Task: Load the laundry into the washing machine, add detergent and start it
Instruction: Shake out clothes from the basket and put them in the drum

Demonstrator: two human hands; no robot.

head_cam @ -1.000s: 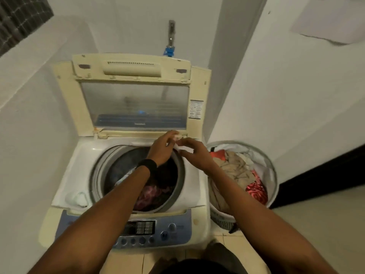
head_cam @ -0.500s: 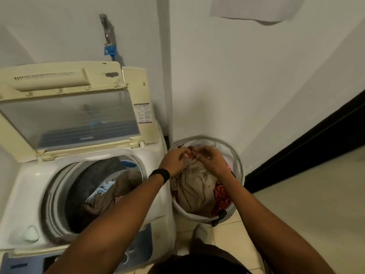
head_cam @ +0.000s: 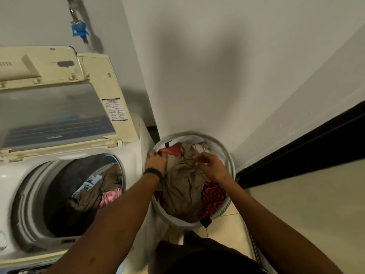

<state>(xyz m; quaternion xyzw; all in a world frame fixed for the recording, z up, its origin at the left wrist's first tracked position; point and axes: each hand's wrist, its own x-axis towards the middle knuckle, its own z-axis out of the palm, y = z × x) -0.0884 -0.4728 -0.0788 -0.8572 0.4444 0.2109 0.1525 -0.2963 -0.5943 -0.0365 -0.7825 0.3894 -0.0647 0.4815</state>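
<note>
- Both of my arms reach down into the laundry basket (head_cam: 231,155), which stands on the floor (head_cam: 229,232) just beside the washing machine (head_cam: 136,153). My right hand (head_cam: 212,168) has a narrow pinching grip on a fold of the brown garment (head_cam: 181,186) on top of the pile.
- My left hand (head_cam: 156,161) presses into the clothes at the basket's left edge, fingers bent down. I cannot tell whether its grip has closed on cloth.
- That pinch is small and the garment is bulky, so it may slip free as I lift, or trail and drop on the floor between basket and machine.
- A red patterned cloth (head_cam: 213,196) lies partly under it and may drag up and spill over the rim.
- The basket looks soft-sided, so a hard pull could tip it.
- The drum (head_cam: 33,198) already holds clothes (head_cam: 92,192). A sleeve left over its rim could catch once the raised lid (head_cam: 55,107) closes.
</note>
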